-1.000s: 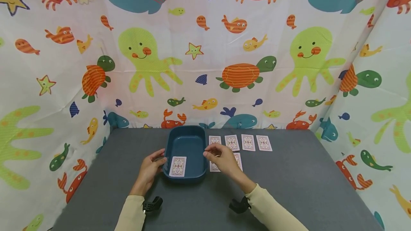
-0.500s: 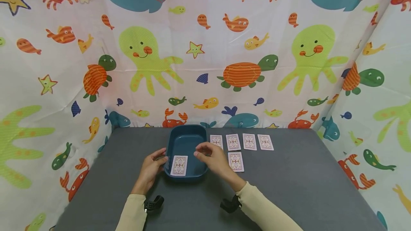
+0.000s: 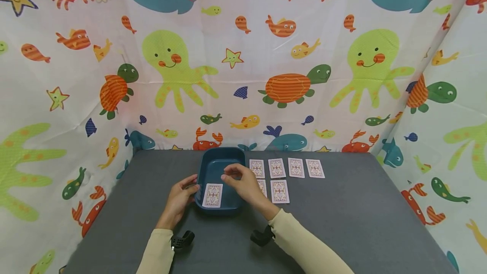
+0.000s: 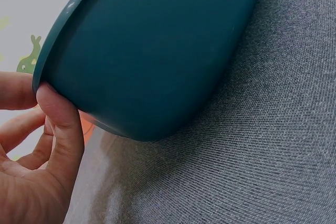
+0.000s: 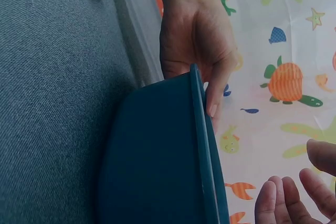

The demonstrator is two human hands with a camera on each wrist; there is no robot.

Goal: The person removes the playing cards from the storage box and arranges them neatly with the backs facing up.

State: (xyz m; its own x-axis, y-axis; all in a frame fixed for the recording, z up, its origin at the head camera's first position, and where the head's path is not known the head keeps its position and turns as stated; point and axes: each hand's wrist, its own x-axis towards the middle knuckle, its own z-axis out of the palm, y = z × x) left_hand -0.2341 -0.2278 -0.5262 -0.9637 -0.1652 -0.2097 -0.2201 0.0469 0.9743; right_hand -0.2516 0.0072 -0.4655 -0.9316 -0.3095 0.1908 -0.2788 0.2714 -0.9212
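Note:
A dark teal tray (image 3: 218, 168) lies on the table with one patterned card (image 3: 212, 195) face down in its near left part. My left hand (image 3: 178, 204) pinches the tray's left rim; the left wrist view shows the thumb (image 4: 60, 111) against the outer wall. Over the tray's right half hovers my right hand (image 3: 245, 183), fingers bent loosely. In the right wrist view a gap separates its thumb from its fingers (image 5: 278, 200), and no card shows between them. It is right of the card in the tray and apart from it.
Right of the tray, several face-down cards form a back row, including a far-right card (image 3: 315, 168). Two more sit in front, one (image 3: 280, 191) in full view and another (image 3: 262, 186) partly behind my right hand. A sea-animal curtain (image 3: 243, 54) hangs behind the grey table (image 3: 342, 223).
My right hand has moved left, from the tray's right rim to above its inside, uncovering part of a front-row card. The left hand keeps its place on the rim.

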